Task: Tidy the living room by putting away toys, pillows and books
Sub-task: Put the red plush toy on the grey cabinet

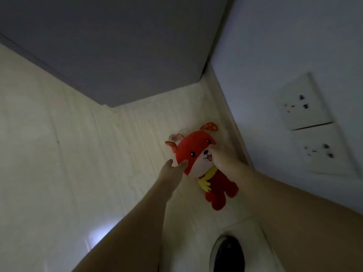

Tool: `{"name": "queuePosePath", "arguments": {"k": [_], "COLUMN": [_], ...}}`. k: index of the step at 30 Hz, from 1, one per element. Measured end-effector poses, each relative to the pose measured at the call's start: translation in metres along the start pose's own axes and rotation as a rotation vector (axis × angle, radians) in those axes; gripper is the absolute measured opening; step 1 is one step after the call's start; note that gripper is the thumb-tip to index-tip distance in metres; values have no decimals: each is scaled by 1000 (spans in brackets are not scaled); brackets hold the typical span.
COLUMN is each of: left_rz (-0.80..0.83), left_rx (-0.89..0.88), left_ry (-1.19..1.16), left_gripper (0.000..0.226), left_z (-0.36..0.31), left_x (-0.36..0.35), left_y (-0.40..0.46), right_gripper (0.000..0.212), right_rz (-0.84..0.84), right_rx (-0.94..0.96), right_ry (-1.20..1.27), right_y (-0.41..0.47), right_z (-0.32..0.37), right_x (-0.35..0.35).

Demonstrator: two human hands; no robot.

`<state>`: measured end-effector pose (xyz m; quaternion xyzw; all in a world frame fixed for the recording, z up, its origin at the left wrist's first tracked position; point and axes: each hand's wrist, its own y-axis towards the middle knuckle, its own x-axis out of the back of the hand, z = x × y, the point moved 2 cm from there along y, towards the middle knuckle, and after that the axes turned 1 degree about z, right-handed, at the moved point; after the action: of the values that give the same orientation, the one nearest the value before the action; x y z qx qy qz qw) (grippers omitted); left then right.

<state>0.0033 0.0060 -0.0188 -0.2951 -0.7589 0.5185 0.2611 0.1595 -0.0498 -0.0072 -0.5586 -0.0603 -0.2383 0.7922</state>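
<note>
Toy: a red plush dog (198, 156) with a white muzzle, patterned ears and a yellow scarf is seen against a pale surface (78, 154), in the corner near the right-hand wall (275, 46).
Toy orientation: the head is directed toward the far corner; the red legs are directed toward the camera.
Left hand: the left hand (172, 169) is extended to the toy's head; one fingertip is placed against the red cheek, and the neighbouring digit is held apart from it. The remaining fingers are hidden behind the hand, so their state cannot be told.
Right hand: the right hand (222, 158) is laid over the other side of the toy's face, beside the muzzle. The fingers are blurred; whether they are curled round the head or merely pressed on it cannot be told.
Wall fittings: two white socket plates (314, 124) are mounted on the right-hand wall, one stacked against the other.
Overhead panel: a grey slab (117, 46) is seen above the pale surface.
Foreground: a dark oval object (227, 254) is seen at the lower edge; its identity cannot be told.
</note>
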Motion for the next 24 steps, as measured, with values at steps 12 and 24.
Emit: {"name": "queuePosePath", "arguments": {"k": [12,24], "left_rz": [-25,-37], "left_rx": [-86,-362], "left_ry": [-248,-44], "left_gripper": [52,45], "left_z": [-19,-177], "left_x": [31,150], "left_y": [-83,-472], "right_gripper": [47,44], "right_rz": [156,210], "right_rx": [-110,-3], "right_ry": [303,470], "right_y": [-88,-456], "right_z": [5,193], "right_x": [-1,109]}}
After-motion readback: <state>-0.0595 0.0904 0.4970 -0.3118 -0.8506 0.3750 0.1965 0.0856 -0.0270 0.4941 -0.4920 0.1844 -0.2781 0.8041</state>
